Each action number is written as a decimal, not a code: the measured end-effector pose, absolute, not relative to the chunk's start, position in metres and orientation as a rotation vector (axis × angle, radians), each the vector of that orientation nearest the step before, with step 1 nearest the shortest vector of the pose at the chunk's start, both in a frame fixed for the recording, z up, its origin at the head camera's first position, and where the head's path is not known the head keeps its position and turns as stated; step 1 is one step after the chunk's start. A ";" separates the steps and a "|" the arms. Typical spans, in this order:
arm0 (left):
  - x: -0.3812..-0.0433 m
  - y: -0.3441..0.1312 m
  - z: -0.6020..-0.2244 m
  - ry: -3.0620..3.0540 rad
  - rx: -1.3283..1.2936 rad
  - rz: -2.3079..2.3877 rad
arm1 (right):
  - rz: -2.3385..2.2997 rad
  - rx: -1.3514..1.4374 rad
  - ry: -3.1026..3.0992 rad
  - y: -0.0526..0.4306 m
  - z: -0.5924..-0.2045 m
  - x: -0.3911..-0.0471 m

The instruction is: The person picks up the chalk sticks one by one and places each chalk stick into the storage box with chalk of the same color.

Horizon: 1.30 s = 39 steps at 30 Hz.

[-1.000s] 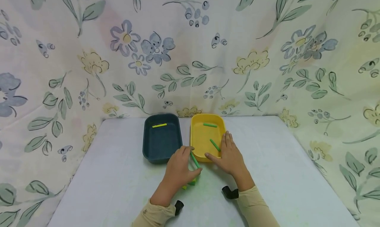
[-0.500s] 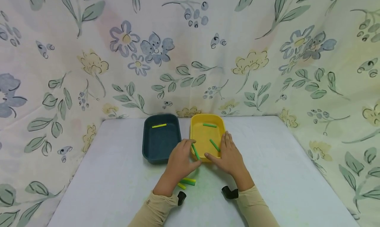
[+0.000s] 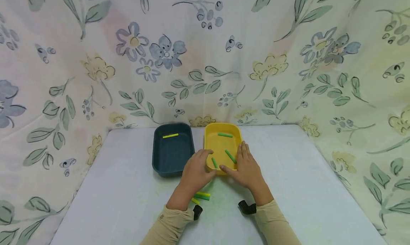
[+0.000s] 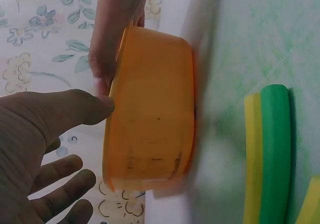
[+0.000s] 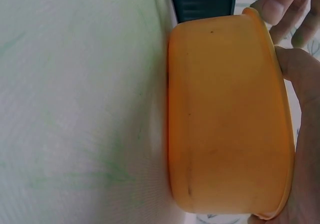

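My left hand point(image 3: 194, 172) hovers over the near left corner of the yellow tray point(image 3: 216, 145), its fingers relaxed and parted. Beneath it, a green chalk-like stick point(image 3: 214, 163) lies inside the tray. In the left wrist view the thumb tip overlaps the rim of the tray point(image 4: 150, 104), and no stick shows between thumb and fingers. My right hand point(image 3: 248, 172) rests on the tray's near right corner, fingers straight along the side and thumb over the near rim. Two more green sticks, a far one point(image 3: 225, 135) and a slanted one point(image 3: 230, 156), lie in the tray.
To the left stands a dark blue tray point(image 3: 173, 152) with one yellow stick point(image 3: 170, 135) in it. On the white cloth, near my left wrist, lie a green stick point(image 4: 276, 154) and yellow sticks point(image 4: 252, 154). Green smudges mark the cloth. A floral curtain point(image 3: 198, 60) hangs behind.
My left hand has moved forward from the cloth to the yellow tray with a green stick and let go of it inside. My right hand has stayed at the tray's corner.
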<state>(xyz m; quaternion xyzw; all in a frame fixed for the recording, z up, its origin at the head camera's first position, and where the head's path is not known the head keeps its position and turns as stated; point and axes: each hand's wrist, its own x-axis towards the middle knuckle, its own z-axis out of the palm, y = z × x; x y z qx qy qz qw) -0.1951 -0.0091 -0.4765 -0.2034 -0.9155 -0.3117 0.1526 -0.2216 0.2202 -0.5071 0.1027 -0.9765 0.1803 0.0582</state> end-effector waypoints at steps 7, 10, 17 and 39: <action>-0.181 -0.015 -0.474 -2.642 -0.559 -0.884 | 0.542 0.311 -2.962 0.220 -0.505 -0.223; -0.173 -0.017 -0.475 -2.647 -0.576 -0.877 | 0.543 0.298 -2.965 0.220 -0.504 -0.223; -0.156 -0.022 -0.482 -2.663 -0.582 -0.893 | 0.564 0.303 -2.952 0.220 -0.502 -0.224; -0.129 -0.030 -0.513 -2.996 -0.154 -0.439 | 0.576 0.319 -2.965 0.218 -0.503 -0.220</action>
